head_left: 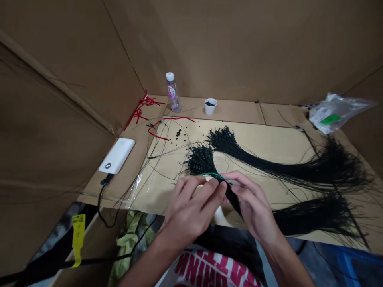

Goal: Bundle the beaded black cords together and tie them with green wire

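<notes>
A bundle of thin black strands (pixel 233 198) lies across the board in front of me, its near-left end a thick head of small black beads or knots (pixel 200 158). Just below that head a thin green string (pixel 209 173) runs around the bundle. My left hand (pixel 194 205) is closed, fingertips pinched on the bundle by the string. On the other side, my right hand (pixel 253 197) pinches close to the string, which leads toward its thumb and fingers. The exact grip is partly hidden by the fingers. A second black bundle (pixel 269 167) lies just beyond.
Loose black beads (pixel 178 133) and red ribbon pieces (pixel 158 134) are scattered to the left. A plastic bottle (pixel 173 93) and a white cup (pixel 210 107) of dark bits stand behind. A white power bank (pixel 117 155) with cable sits left, a clear plastic bag (pixel 332 113) right. Cardboard walls surround.
</notes>
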`<state>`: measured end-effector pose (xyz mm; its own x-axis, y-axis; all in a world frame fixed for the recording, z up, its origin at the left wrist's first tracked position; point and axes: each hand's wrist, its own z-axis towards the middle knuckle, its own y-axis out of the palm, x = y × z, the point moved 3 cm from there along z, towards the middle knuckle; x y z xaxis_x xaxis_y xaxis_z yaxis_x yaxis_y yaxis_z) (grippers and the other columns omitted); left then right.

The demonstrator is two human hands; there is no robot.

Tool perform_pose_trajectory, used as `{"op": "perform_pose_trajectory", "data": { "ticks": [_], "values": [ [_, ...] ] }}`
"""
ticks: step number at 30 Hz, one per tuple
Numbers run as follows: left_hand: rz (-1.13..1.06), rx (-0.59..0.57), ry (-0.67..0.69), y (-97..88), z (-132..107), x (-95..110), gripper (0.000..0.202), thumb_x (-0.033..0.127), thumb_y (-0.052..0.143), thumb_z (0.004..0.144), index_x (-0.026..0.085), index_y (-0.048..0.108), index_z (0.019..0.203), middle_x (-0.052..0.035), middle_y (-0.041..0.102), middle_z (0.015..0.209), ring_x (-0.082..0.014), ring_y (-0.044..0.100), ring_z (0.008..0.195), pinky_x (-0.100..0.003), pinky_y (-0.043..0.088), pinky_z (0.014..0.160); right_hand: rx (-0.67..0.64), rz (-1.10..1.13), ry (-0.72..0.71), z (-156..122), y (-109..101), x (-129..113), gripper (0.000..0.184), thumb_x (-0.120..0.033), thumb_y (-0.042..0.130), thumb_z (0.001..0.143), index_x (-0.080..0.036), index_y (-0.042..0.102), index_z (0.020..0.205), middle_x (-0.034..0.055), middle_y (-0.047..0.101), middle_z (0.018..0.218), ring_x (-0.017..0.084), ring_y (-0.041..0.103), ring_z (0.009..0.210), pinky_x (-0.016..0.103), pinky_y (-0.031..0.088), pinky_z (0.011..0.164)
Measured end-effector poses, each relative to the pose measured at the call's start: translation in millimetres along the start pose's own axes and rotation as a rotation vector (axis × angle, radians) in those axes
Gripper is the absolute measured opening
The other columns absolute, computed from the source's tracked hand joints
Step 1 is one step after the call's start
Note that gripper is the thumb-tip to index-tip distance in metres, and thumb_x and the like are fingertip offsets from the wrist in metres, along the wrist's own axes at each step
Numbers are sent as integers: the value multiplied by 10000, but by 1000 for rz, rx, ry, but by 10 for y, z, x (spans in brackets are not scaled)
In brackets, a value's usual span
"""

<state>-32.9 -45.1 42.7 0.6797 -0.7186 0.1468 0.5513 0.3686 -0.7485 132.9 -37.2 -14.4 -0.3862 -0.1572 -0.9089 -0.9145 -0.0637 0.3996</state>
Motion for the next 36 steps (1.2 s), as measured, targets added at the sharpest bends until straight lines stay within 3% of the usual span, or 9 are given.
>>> {"op": "perform_pose_trajectory", "data": {
  "ticks": [5,10,14,22,29,33,36],
  "values": [
    [-55,21,90,55,96,-21,246,167,506,1117,90,739,1105,-65,815,968,-205,669,903,-358,463,746,74,51,37,-12,-35,15,226,-368,650,1012,-262,832,1095,25,678,782,218,618,827,281,511,739],
    [-138,39,89,243,70,125,233,85,507,1080,75,734,1131,-90,810,1012,-208,706,912,-362,519,819,189,6,106,18,-102,89,251,-444,795,914,-259,843,1077,49,775,1087,271,660,1099,323,513,959],
    [-269,111,35,365,38,308,281,86,455,1086,103,734,1113,-87,817,1058,-182,728,936,-350,571,917,124,91,216,52,-103,69,294,-470,796,911,-261,820,1117,64,804,1057,295,720,1063,396,526,1028],
    [-477,113,33,432,20,474,248,118,472,1095,102,717,1127,-90,813,1044,-181,737,938,-307,587,891,38,215,235,188,-174,-23,267,-369,868,861,-258,810,1097,47,802,1024,204,661,820,320,548,811],
    [-525,-99,83,506,-34,630,243,143,469,1106,151,709,1071,-44,796,980,-162,725,896,-292,548,839,68,206,201,293,-193,-1,318,-351,930,802,-225,783,1055,64,811,1023,167,639,772,288,522,755],
    [-605,-143,173,569,-99,774,185,183,508,1108,149,683,1061,-24,784,1010,-154,716,938,-285,536,868,101,193,128,339,-171,-22,330,-346,940,778,-219,771,1032,55,803,997,154,613,753,279,506,726],
    [-647,-195,234,672,-169,884,178,220,547,1110,174,688,1013,10,757,913,-135,702,862,-267,535,779,120,200,110,386,-170,-48,312,-322,927,787,-219,770,1037,50,795,1017,151,607,769,276,497,729]
  ]
}}
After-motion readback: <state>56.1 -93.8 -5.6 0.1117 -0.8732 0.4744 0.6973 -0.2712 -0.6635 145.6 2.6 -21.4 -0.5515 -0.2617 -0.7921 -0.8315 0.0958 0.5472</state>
